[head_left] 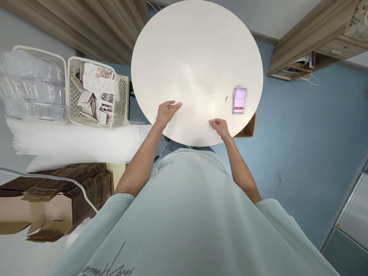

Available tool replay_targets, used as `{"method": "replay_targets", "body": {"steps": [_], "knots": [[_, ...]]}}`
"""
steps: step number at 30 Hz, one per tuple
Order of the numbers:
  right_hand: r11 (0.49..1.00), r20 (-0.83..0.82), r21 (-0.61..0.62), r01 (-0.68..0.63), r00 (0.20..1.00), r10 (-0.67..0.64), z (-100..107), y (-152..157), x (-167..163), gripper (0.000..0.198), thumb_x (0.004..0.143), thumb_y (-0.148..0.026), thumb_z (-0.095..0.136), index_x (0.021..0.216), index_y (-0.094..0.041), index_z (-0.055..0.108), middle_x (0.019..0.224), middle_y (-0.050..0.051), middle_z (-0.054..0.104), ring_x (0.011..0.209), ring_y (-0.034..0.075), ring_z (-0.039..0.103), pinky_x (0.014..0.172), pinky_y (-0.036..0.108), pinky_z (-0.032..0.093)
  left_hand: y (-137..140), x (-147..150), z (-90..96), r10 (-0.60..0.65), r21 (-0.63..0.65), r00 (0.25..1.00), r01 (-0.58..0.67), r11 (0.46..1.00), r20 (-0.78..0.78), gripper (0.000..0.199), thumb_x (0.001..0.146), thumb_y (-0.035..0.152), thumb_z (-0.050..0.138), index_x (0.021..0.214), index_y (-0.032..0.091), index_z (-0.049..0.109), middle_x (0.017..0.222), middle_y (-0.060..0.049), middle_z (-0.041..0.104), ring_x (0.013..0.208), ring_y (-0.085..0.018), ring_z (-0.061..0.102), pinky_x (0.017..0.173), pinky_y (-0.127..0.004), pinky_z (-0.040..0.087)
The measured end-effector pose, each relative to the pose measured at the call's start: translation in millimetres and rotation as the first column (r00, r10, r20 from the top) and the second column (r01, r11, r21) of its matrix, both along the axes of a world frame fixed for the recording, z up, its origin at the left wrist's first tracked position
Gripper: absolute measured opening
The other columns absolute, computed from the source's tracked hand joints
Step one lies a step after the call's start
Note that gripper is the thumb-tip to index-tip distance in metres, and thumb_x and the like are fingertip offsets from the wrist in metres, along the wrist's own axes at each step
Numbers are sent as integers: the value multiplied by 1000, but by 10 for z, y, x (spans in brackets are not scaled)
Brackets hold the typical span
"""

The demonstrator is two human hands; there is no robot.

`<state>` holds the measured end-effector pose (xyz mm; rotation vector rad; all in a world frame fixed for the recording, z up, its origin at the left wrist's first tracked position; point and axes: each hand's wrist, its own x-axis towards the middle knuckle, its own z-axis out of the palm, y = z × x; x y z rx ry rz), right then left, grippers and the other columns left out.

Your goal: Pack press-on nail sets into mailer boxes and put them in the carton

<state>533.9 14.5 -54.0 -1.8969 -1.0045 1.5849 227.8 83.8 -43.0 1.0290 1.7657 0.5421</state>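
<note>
My left hand (166,113) is over the near left part of a round white table (195,46). Its thumb stretches out and stands a little apart from the curled fingers, and I see nothing between them. Near the table's front edge, to the right, is my right hand (220,127). There the fingers are curled in and the thumb and forefinger come together in a pinch; whatever they may hold is too small or too clear to make out. Just beyond this hand, on its right, lies a phone-shaped thing (239,100), blurred into pink and purple blocks.
On my left stand a white basket (119,99) of printed packets and another basket (66,76) of clear plastic containers. White sheeting (71,142) and stacked flat cardboard (94,184) lie nearer me. A wooden cabinet (310,38) stands at the far right; an open box (250,128) sits below the table's edge.
</note>
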Motion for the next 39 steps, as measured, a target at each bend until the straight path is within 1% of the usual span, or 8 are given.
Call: {"method": "replay_targets", "body": {"steps": [5, 10, 14, 19, 24, 28, 34, 39], "knots": [[1000, 53, -9, -23, 998, 23, -216, 97, 29, 41, 88, -59, 84, 75, -23, 69, 77, 1, 74, 77, 18, 67, 76, 32, 58, -290, -536, -157, -284, 17, 864, 320, 947, -415, 74, 89, 52, 91, 151, 19, 70, 168, -23, 61, 160, -49, 51, 134, -64, 40], [1000, 100, -21, -19, 995, 21, -352, 117, 71, 34, 92, -48, 81, 73, -23, 66, 78, 0, 72, 76, 16, 65, 76, 30, 55, -587, -924, -266, -504, -137, 742, 500, 855, -442, 78, 76, 22, 92, 150, 21, 68, 174, -20, 53, 158, -50, 48, 132, -65, 43], [1000, 189, -19, -10, 982, 13, -407, 133, 86, 41, 95, -54, 80, 73, -24, 62, 76, 0, 72, 73, 16, 64, 76, 31, 56, -721, -958, -285, -478, -132, 791, 465, 875, -383, 56, 85, 31, 89, 137, 25, 69, 164, -14, 58, 152, -45, 49, 127, -62, 48], [997, 188, -58, 60, 981, -48, -475, 126, 124, 35, 95, -55, 83, 89, -24, 68, 83, 0, 76, 69, 17, 66, 80, 34, 61, -735, -895, -328, -439, -89, 822, 438, 895, -362, 48, 103, 37, 74, 144, 17, 61, 159, -16, 58, 150, -41, 46, 129, -64, 43], [992, 241, -112, 65, 970, -37, -567, -5, 151, 30, 93, -40, 84, 111, -23, 67, 85, -3, 75, 77, 19, 72, 87, 35, 63, -656, -907, -433, -533, -114, 723, 543, 832, -440, 59, 91, 20, 76, 149, 21, 62, 174, -20, 51, 161, -45, 42, 134, -64, 38], [992, 313, -129, 3, 949, 38, -570, -161, 101, 30, 92, -33, 79, 118, -24, 66, 89, -2, 77, 86, 21, 75, 95, 37, 60, -622, -936, -481, -570, -117, 692, 586, 802, -442, 72, 81, 16, 75, 152, 19, 65, 168, -23, 57, 158, -48, 46, 132, -65, 40], [981, 417, -114, -157, 889, 191, -488, -278, 89, 23, 99, -23, 65, 122, -25, 68, 109, 7, 83, 100, 27, 75, 95, 41, 57, -612, -598, -423, -529, -24, 711, 587, 809, -463, 80, 89, 32, 81, 163, 14, 58, 166, -24, 56, 154, -46, 50, 130, -59, 46], [937, 471, -190, -295, 810, 350, -440, -264, 209, 28, 102, -18, 61, 126, -25, 71, 113, 8, 83, 104, 29, 76, 93, 40, 57, -628, 92, -486, -651, 97, 656, 729, 677, -383, 78, 92, 33, 82, 164, 17, 56, 161, -22, 58, 151, -44, 54, 127, -59, 49]]}}
